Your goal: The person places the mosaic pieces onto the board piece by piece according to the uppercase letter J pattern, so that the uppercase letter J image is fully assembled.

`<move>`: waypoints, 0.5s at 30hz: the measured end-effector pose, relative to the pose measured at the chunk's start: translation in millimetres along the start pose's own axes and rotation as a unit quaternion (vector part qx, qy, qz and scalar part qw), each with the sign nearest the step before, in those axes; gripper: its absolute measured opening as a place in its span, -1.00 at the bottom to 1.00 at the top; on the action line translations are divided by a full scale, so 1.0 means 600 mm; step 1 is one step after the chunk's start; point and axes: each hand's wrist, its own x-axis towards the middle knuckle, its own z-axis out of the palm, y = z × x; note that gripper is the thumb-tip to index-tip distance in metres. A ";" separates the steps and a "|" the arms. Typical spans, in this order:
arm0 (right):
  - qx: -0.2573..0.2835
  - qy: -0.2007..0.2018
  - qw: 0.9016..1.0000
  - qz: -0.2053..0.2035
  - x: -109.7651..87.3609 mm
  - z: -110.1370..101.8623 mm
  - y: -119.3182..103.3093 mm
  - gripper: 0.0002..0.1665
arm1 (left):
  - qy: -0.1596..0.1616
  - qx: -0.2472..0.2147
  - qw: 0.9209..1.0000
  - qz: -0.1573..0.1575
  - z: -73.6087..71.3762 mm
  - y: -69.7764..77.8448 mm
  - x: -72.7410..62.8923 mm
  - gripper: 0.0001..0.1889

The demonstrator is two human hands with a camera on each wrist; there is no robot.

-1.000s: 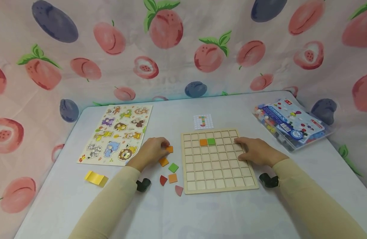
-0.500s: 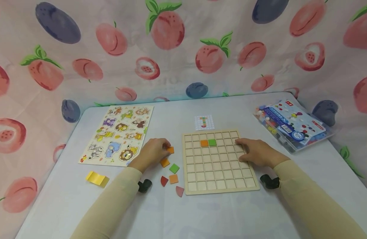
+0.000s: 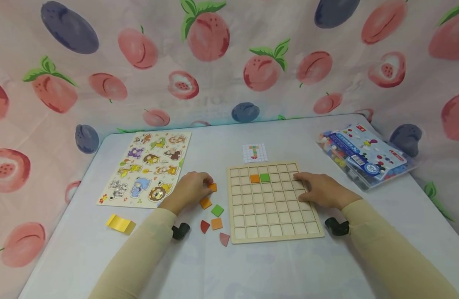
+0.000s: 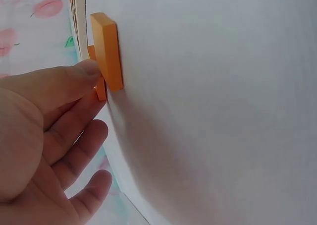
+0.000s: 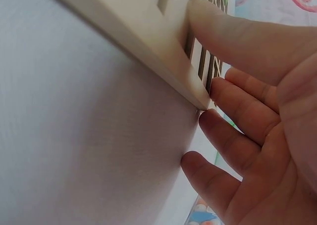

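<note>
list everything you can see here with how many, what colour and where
table: 1, white, centre
grid board: 1, pale wood, on the table
orange tiles: 4, orange, one in the board, three left of it
green tiles: 2, green, one in the board, one left of it
quarter-round pieces: 2, red and pink, left of the board
pattern card: 1, white, multicoloured pattern, beyond the board
animal puzzle: 1, cream, multicoloured animals, table's left
folded strip: 1, yellow, near the puzzle
plastic box: 1, clear, blue label, table's right
fruit-print cloth: 1, pale pink, behind the table
sleeves: 2, beige, front
wrist devices: 2, black, at the wrists
left hand: 1, bare, pinching an orange tile
right hand: 1, bare, touching the board's right edge
</note>
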 end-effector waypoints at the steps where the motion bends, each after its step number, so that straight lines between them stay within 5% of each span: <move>1: 0.000 0.000 1.000 -0.001 0.000 0.000 -0.001 -0.11 | 0.002 0.000 1.000 0.002 0.000 -0.001 0.000 -0.73; 15: -0.001 -0.001 1.000 -0.002 0.001 -0.001 -0.003 -0.11 | 0.017 0.003 1.000 0.009 0.000 -0.001 -0.002 -0.73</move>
